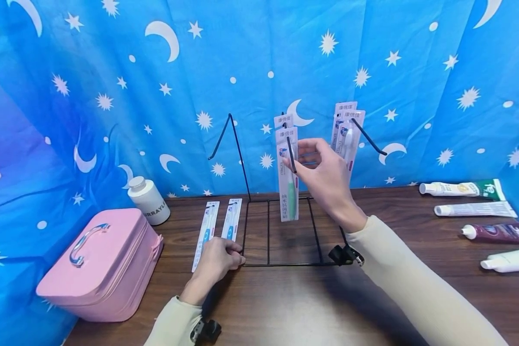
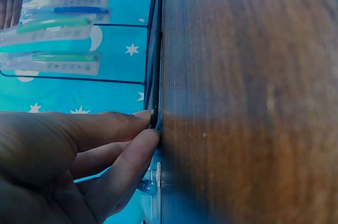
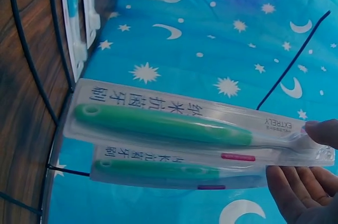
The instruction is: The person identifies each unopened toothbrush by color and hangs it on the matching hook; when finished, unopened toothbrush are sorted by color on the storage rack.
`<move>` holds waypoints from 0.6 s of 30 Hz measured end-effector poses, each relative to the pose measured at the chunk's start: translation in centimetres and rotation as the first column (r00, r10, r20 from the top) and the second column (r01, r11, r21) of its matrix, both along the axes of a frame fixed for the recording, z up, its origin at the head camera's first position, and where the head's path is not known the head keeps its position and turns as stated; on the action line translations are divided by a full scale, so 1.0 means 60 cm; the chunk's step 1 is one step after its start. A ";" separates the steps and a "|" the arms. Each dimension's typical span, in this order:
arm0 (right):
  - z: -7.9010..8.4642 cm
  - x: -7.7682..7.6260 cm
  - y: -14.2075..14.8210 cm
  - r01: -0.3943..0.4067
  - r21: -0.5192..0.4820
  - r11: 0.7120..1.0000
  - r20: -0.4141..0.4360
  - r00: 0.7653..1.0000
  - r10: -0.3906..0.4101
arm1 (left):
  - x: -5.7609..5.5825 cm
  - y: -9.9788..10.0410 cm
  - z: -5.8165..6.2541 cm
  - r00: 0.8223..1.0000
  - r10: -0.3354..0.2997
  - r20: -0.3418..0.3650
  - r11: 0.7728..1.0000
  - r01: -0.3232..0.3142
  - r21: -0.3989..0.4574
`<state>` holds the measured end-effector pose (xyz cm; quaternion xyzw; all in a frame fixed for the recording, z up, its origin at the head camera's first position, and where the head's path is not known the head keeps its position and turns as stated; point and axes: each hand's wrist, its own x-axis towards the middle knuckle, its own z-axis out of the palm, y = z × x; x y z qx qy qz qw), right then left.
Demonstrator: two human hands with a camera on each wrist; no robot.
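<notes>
My right hand (image 1: 326, 168) pinches the edge of a packaged green toothbrush (image 3: 163, 123) near its upper end, thumb in front and fingers behind. That pack hangs on the middle hook of a black wire rack (image 1: 268, 230). Behind it on the same hook is another green toothbrush pack (image 3: 158, 170). Low at the rack's front left corner, my left hand (image 1: 218, 259) pinches the base wire between thumb and fingertip, as the left wrist view shows. Packaged blue toothbrushes (image 1: 232, 221) lie on the table just left of the rack, one partly behind that hand.
More toothbrush packs (image 1: 350, 137) hang on the right hook; the left hook (image 1: 220, 137) is bare. A pink case (image 1: 95, 259) and a white bottle (image 1: 149, 199) stand at left. Several tubes (image 1: 475, 210) lie along the right side. A blue curtain (image 1: 242, 57) hangs behind.
</notes>
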<state>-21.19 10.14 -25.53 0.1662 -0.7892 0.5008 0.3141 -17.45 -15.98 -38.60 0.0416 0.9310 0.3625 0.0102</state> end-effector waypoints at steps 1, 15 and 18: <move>-0.001 -0.003 -0.001 0.005 -0.003 1.000 -0.004 1.000 -0.005 | 0.000 0.000 0.000 1.000 0.000 0.003 1.000 0.000 0.003; -0.008 -0.041 -0.006 0.024 -0.003 1.000 -0.044 0.999 -0.024 | -0.002 0.001 0.003 1.000 0.002 0.030 1.000 -0.003 0.020; -0.012 -0.044 -0.004 0.011 0.001 1.000 -0.042 0.999 -0.011 | -0.001 -0.001 0.002 1.000 0.003 0.025 1.000 -0.003 0.015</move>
